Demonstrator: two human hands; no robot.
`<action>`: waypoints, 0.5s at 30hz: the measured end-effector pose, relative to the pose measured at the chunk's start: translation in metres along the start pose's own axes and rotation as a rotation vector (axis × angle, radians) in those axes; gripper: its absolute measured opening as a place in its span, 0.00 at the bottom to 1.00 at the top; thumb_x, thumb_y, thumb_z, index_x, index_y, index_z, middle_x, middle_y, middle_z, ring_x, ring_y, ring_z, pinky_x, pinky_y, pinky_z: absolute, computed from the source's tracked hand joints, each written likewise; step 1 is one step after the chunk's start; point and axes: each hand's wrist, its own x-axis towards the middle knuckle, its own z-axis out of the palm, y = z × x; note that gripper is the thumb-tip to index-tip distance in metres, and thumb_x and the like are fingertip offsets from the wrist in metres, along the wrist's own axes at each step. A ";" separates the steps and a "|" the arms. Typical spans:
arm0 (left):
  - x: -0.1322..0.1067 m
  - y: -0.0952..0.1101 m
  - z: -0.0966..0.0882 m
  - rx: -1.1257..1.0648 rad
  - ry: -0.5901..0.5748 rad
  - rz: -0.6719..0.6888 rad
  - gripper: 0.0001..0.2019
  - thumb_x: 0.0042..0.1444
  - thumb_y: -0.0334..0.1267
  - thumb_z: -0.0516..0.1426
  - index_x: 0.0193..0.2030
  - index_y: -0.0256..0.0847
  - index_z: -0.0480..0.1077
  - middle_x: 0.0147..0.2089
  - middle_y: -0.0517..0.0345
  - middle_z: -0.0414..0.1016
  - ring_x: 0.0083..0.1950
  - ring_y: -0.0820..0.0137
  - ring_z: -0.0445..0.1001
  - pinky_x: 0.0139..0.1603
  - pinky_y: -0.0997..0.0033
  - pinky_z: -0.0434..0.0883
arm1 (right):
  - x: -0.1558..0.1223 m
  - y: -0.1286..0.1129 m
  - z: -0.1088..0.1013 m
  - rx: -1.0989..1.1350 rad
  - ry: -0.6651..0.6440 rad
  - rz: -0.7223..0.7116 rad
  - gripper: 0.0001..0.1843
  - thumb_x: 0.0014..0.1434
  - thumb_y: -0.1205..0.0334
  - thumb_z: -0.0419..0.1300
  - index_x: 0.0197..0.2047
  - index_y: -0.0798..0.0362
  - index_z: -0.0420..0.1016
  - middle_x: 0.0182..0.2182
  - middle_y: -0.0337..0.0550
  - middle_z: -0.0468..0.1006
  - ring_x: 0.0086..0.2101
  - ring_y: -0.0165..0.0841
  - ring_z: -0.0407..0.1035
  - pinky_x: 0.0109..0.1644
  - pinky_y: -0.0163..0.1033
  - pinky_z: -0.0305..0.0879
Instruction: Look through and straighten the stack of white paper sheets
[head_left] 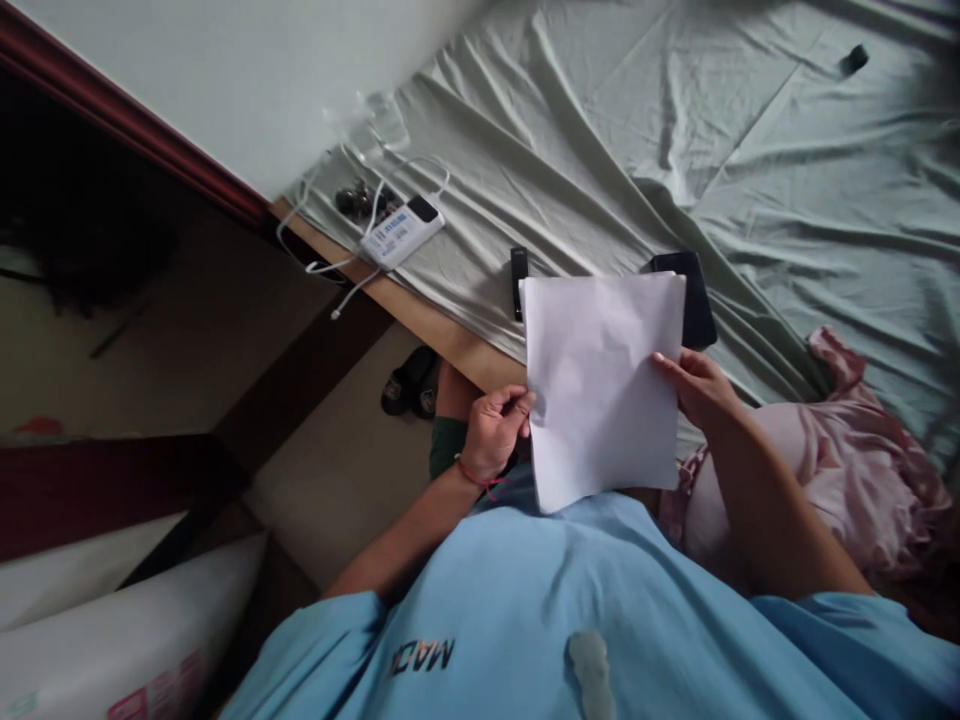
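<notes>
Head view: left hand (495,428) and right hand (694,385) grip, apparently, one paper sheet (604,385).

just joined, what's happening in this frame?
A person seated at the edge of a bed holds a white sheet of paper up in both hands: left hand on its left edge, right hand on its right edge. Behind the paper, a dark phone and a small black device lie on the bedsheet. A power bank with white cables sits further left.

A home bedroom: a bed (675,130) with a wrinkled pale green sheet fills twelve to three o'clock, a power bank (401,232) with white cables lies at eleven, and slippers (410,382) sit on the floor beside the bed's wooden edge.
</notes>
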 end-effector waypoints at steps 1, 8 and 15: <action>0.005 -0.007 -0.001 0.012 0.020 -0.023 0.15 0.58 0.50 0.64 0.34 0.37 0.74 0.19 0.65 0.65 0.19 0.79 0.62 0.22 0.78 0.60 | 0.001 0.000 0.001 -0.014 0.006 0.006 0.23 0.49 0.41 0.72 0.35 0.52 0.79 0.27 0.41 0.79 0.23 0.31 0.69 0.25 0.36 0.65; 0.025 -0.020 -0.007 0.128 0.039 -0.091 0.15 0.56 0.47 0.61 0.38 0.35 0.76 0.21 0.62 0.68 0.19 0.76 0.63 0.21 0.77 0.60 | 0.006 -0.004 0.013 -0.192 0.047 -0.132 0.21 0.53 0.41 0.68 0.32 0.51 0.77 0.22 0.36 0.73 0.20 0.28 0.62 0.22 0.33 0.57; 0.054 0.004 -0.014 0.211 0.200 0.020 0.17 0.61 0.48 0.59 0.48 0.35 0.75 0.31 0.57 0.73 0.23 0.77 0.66 0.22 0.77 0.63 | 0.006 -0.006 0.013 -0.311 0.024 -0.170 0.20 0.55 0.41 0.67 0.32 0.51 0.76 0.21 0.37 0.71 0.21 0.29 0.61 0.22 0.33 0.54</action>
